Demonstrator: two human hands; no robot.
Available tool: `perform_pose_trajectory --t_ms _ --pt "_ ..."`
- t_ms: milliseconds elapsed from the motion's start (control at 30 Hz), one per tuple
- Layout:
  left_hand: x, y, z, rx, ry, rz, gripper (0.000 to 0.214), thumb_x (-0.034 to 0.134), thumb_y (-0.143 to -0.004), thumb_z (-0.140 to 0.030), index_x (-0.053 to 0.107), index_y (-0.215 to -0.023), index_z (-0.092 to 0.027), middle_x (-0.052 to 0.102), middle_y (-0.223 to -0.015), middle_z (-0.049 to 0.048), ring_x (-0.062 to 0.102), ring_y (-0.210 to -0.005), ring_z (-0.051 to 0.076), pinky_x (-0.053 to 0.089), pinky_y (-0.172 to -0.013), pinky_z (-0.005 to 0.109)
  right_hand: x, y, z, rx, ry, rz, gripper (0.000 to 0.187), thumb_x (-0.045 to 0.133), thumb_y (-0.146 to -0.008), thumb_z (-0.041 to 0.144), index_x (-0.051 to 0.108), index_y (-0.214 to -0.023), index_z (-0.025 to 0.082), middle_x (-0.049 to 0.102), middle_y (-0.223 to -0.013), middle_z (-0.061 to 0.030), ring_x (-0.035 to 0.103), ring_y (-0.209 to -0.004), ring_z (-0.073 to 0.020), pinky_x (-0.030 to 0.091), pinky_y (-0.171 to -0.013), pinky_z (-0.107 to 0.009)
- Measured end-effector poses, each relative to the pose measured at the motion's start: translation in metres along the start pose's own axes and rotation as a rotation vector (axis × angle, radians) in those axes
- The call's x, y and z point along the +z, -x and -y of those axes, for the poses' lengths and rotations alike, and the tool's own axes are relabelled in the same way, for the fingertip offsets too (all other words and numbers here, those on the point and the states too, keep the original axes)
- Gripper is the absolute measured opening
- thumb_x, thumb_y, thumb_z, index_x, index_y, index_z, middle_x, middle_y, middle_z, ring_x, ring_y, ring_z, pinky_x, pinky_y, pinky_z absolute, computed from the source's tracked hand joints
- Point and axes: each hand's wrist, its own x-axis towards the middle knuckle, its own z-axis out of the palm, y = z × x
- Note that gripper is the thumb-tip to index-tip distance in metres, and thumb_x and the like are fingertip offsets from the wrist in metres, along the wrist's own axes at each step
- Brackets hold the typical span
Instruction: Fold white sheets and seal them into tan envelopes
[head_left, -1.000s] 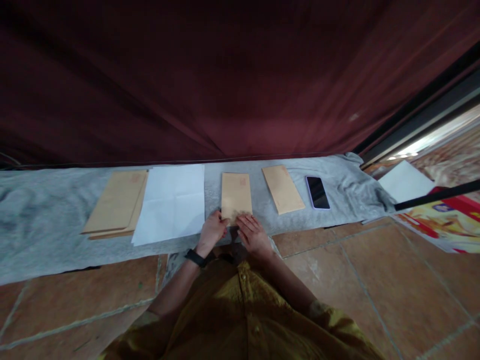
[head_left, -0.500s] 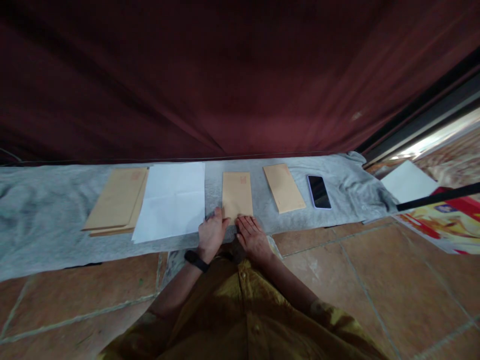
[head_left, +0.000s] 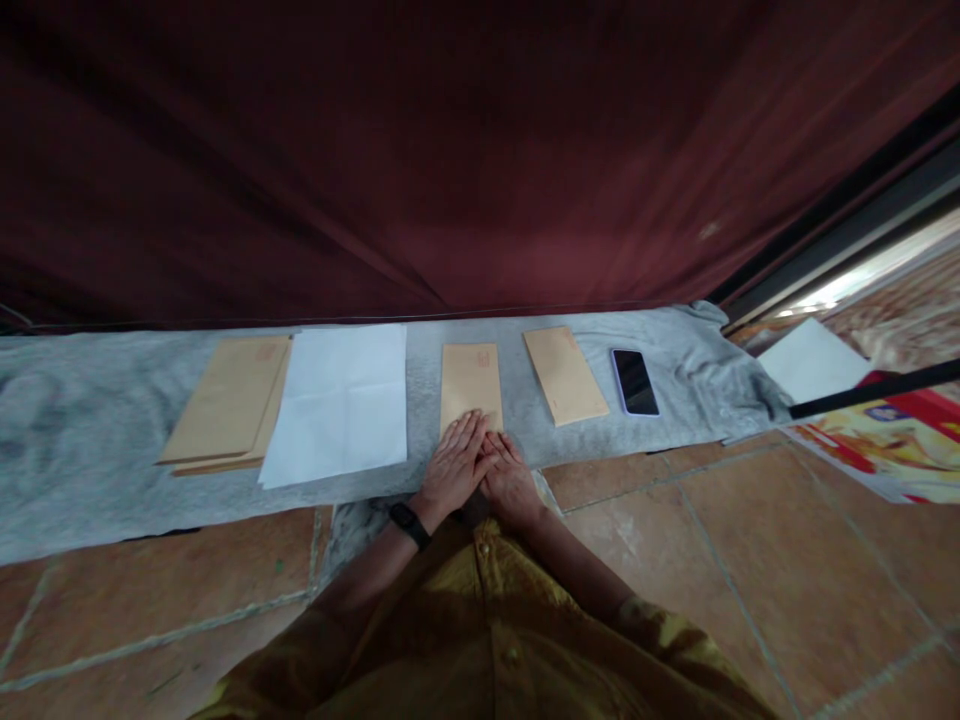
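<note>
A brown paper envelope point(head_left: 470, 378) with small red print lies in front of me on the grey cloth, its near end covered by my hands. My left hand point(head_left: 455, 465) rests flat on that end, fingers stretched out and pointing away from me. Beside it, my right hand point(head_left: 511, 482) also lies flat with its fingers extended at the envelope's near right corner. The two hands touch, the left thumb reaching across the right hand. Neither hand grips anything.
A second brown envelope point(head_left: 566, 375) and a phone point(head_left: 635, 382) lie to the right. White paper sheets point(head_left: 341, 410) and a stack of larger brown envelopes point(head_left: 225, 400) lie left on the grey cloth point(head_left: 67, 430). A dark red curtain point(head_left: 450, 180) hangs behind; a colourful box point(head_left: 900, 440) stands right.
My left hand has moved right and forward from the envelope's left edge onto its near end, its fingers now flat beside my right hand. My right hand has hardly moved.
</note>
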Motion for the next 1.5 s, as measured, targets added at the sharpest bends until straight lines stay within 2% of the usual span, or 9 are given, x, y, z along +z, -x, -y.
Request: perform_pose_trajectory --t_ms 200,333,533,633,833,1300,1500 --pt "0.001 0.000 -0.001 -0.024 -0.063 -0.014 0.070 0.036 -0.102 -0.050 0.020 -0.161 -0.015 0.027 -0.166 0.0139 0.019 -0.155 0.025 0.020 -0.126 0.046 -0.003 0.001 0.001 -0.017 0.006 -0.016 0.050 0.047 -0.101 0.024 0.048 -0.148 0.008 0.050 -0.151 -0.0175 0.034 -0.148 -0.0291 0.026 -0.125 -0.051" --pt "0.003 0.004 0.000 -0.037 -0.119 -0.024 0.075 0.035 -0.102 -0.052 0.016 -0.161 -0.011 0.027 -0.165 0.0157 0.018 -0.155 0.025 0.020 -0.126 0.046 -0.006 0.000 0.002 -0.015 0.024 0.000 0.052 0.047 -0.102 0.025 0.044 -0.151 0.009 0.048 -0.154 -0.0164 0.034 -0.148 -0.0286 0.023 -0.125 -0.051" --pt "0.001 0.013 0.005 -0.021 -0.253 -0.012 0.079 0.034 -0.100 -0.057 0.021 -0.159 -0.006 0.027 -0.165 0.0165 0.018 -0.155 0.026 0.020 -0.126 0.046 -0.004 0.001 0.000 0.005 0.051 -0.031 0.055 0.044 -0.104 0.029 0.036 -0.155 0.009 0.043 -0.158 -0.0151 0.035 -0.148 -0.0260 0.023 -0.125 -0.051" --pt "-0.003 0.017 0.006 -0.004 -0.284 -0.018 0.078 0.037 -0.099 -0.059 0.026 -0.159 -0.009 0.027 -0.165 0.0160 0.020 -0.155 0.027 0.022 -0.126 0.047 -0.003 0.004 -0.003 0.008 0.068 -0.035 0.057 0.043 -0.104 0.030 0.033 -0.157 0.010 0.041 -0.159 -0.0138 0.034 -0.149 -0.0258 0.023 -0.125 -0.051" --pt "-0.009 0.020 0.006 0.048 -0.297 -0.025 0.071 0.045 -0.098 -0.056 0.031 -0.158 -0.023 0.025 -0.166 0.0146 0.024 -0.154 0.030 0.025 -0.124 0.050 -0.008 0.010 -0.008 0.022 0.077 -0.023 0.057 0.044 -0.103 0.028 0.033 -0.157 0.010 0.042 -0.158 -0.0138 0.036 -0.148 -0.0265 0.022 -0.125 -0.052" --pt "-0.011 0.020 0.007 0.066 -0.296 -0.024 0.068 0.051 -0.096 -0.055 0.034 -0.157 -0.030 0.023 -0.167 0.0127 0.026 -0.153 0.032 0.027 -0.122 0.052 -0.014 0.019 -0.017 0.065 0.058 -0.052 0.058 0.044 -0.102 0.027 0.032 -0.157 0.012 0.041 -0.159 -0.0117 0.039 -0.147 -0.0246 0.024 -0.125 -0.049" --pt "-0.010 0.022 0.009 0.067 -0.298 -0.015 0.068 0.052 -0.096 -0.052 0.035 -0.157 -0.027 0.023 -0.167 0.0148 0.025 -0.153 0.032 0.026 -0.123 0.052 -0.021 0.021 -0.018 0.082 0.057 -0.071 0.053 0.043 -0.103 0.025 0.039 -0.154 0.012 0.045 -0.157 -0.0114 0.041 -0.145 -0.0245 0.027 -0.124 -0.049"
